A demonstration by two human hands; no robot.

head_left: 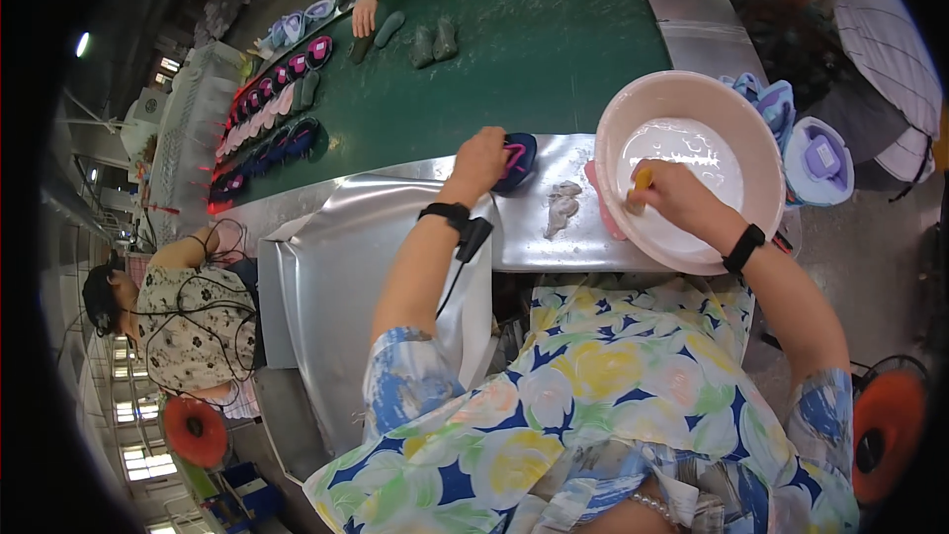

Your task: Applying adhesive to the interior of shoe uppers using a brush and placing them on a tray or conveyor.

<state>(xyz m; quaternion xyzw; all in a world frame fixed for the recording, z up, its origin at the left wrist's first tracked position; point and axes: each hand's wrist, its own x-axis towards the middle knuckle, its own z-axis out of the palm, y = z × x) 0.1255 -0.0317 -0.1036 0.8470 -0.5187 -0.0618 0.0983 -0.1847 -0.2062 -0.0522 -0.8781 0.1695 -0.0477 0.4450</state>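
Note:
A small dark blue shoe upper with pink trim lies at the near edge of the green belt. My left hand is closed on its left side. A pale pink basin stands to the right, holding milky white liquid. Inside its left rim, my right hand grips a short yellow handle; whatever is at its lower end is hidden by the fingers. Between the hands, a crumpled whitish rag lies on the metal edge. A flat pink piece is partly under the basin.
The green conveyor belt carries rows of shoe pieces at left and grey-green insoles. Across it, another person's hand touches an insole. Light blue shoes sit beside the basin. Silvery sheeting covers the near left.

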